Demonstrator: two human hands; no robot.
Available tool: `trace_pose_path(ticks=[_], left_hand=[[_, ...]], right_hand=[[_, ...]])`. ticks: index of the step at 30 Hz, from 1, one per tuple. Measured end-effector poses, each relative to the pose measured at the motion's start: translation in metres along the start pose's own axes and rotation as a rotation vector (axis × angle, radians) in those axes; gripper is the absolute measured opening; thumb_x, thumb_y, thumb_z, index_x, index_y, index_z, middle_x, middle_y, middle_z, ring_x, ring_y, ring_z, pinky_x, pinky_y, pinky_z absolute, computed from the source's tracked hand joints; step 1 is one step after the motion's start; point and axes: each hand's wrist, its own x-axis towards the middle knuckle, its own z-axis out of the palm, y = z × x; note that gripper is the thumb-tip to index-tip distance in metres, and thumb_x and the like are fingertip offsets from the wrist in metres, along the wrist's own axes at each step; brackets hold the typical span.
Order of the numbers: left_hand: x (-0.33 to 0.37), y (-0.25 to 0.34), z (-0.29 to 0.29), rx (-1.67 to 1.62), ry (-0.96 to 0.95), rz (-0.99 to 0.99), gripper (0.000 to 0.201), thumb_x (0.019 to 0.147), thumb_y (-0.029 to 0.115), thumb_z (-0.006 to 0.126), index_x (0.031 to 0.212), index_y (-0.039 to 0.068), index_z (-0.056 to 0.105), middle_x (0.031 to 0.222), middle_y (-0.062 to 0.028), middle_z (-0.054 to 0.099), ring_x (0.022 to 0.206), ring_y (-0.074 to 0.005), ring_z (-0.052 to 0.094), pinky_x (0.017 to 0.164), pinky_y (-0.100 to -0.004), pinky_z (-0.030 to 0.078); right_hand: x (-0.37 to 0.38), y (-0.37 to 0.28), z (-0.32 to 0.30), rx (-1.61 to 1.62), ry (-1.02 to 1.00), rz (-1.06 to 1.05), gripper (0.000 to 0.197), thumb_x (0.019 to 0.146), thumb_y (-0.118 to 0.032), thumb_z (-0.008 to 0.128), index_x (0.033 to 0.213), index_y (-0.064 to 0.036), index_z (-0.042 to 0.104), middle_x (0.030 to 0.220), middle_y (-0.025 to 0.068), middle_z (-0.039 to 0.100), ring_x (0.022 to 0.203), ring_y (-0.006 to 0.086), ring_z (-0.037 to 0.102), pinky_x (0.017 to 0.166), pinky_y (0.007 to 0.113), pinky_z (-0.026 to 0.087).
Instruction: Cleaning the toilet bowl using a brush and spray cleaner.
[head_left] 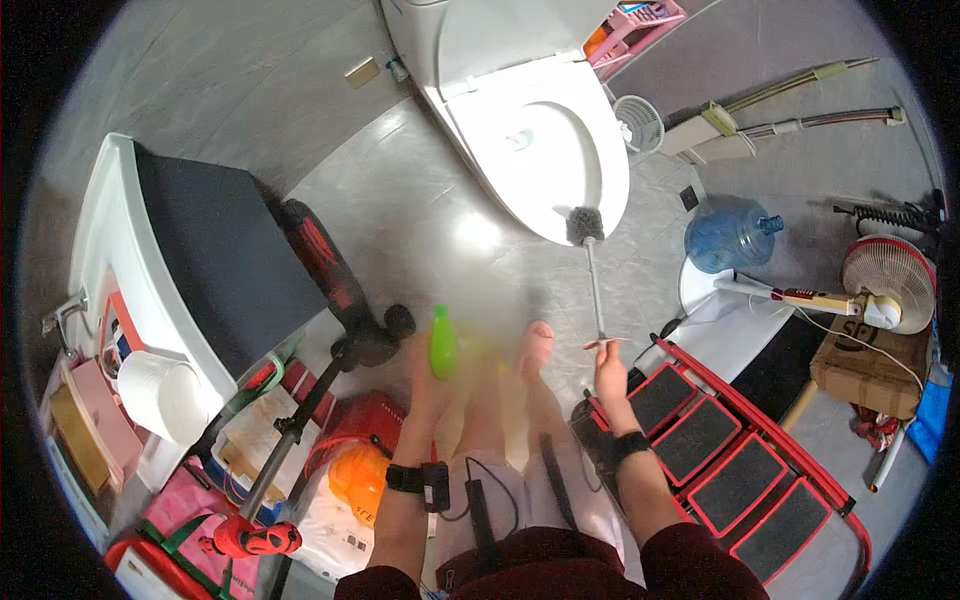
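My left hand (426, 372) is wrapped round a bright green bottle (441, 343), which stands out upward above my fingers. In my right hand (611, 375) is the handle end of a toilet brush (595, 285) with a long grey shaft. Its dark bristle head lies over the front rim of the white toilet (612, 190), whose lid is raised. Whether the bristles touch the rim I cannot tell. A blurred patch in the middle of the view partly hides my legs and the floor near the bottle.
At right lie a red step ladder (735, 480), a blue water jug (725, 240), a fan (885, 285) and a cardboard box (868, 370). A white waste basket (640, 122) stands beside the toilet. To the left are a washbasin (110, 215), a white bucket (165, 395) and a black-and-red pole-like appliance (330, 270).
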Motion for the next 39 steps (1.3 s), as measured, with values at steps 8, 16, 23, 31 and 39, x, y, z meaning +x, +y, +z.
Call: trace_pose_path(ticks=[8, 16, 23, 31, 39], left_hand=[[0.003, 0.038, 0.027, 0.041, -0.018, 0.022, 0.026, 0.081, 0.005, 0.065, 0.102, 0.008, 0.051, 0.097, -0.0035, 0.054, 0.088, -0.0136, 0.053, 0.080, -0.0290, 0.043], [0.013, 0.038, 0.056, 0.080, -0.006, 0.052, 0.030, 0.079, 0.005, 0.067, 0.105, 0.007, 0.051, 0.099, -0.0032, 0.054, 0.089, -0.0138, 0.052, 0.079, -0.0291, 0.043], [0.037, 0.038, 0.091, 0.017, 0.085, 0.035, 0.038, 0.079, -0.001, 0.066, 0.112, 0.005, 0.048, 0.100, -0.0040, 0.055, 0.091, -0.0134, 0.053, 0.081, -0.0271, 0.044], [0.057, 0.048, 0.115, -0.143, 0.176, -0.057, 0.043, 0.080, -0.004, 0.063, 0.119, 0.004, 0.045, 0.104, -0.0057, 0.054, 0.093, -0.0139, 0.053, 0.083, -0.0277, 0.045], [0.075, 0.082, 0.130, -0.202, 0.300, -0.102, 0.038, 0.070, 0.006, 0.069, 0.106, 0.005, 0.056, 0.097, -0.0106, 0.058, 0.087, -0.0225, 0.059, 0.077, -0.0329, 0.046]], right_hand=[[0.041, -0.050, 0.038, -0.069, 0.024, -0.176, 0.034, 0.094, -0.031, 0.041, 0.122, -0.0110, 0.042, 0.075, 0.0257, 0.062, 0.070, 0.0452, 0.059, 0.061, 0.054, 0.045], [0.136, -0.164, 0.012, 0.083, -0.039, -0.363, 0.033, 0.095, -0.027, 0.038, 0.121, -0.0075, 0.041, 0.077, 0.0260, 0.062, 0.072, 0.0456, 0.059, 0.063, 0.053, 0.045], [0.245, -0.163, -0.036, 0.224, 0.099, -0.393, 0.032, 0.096, -0.025, 0.037, 0.119, -0.0039, 0.043, 0.075, 0.0240, 0.062, 0.068, 0.0425, 0.060, 0.059, 0.049, 0.046], [0.223, -0.134, -0.130, 0.602, -0.495, 0.057, 0.027, 0.098, -0.030, 0.034, 0.100, -0.0088, 0.052, 0.063, 0.0010, 0.052, 0.038, 0.0085, 0.038, 0.033, 0.023, 0.033], [0.273, -0.227, -0.161, 0.789, -0.635, 0.009, 0.021, 0.092, -0.017, 0.037, 0.082, -0.0042, 0.050, 0.064, 0.0019, 0.049, 0.048, 0.0093, 0.043, 0.040, 0.025, 0.037]])
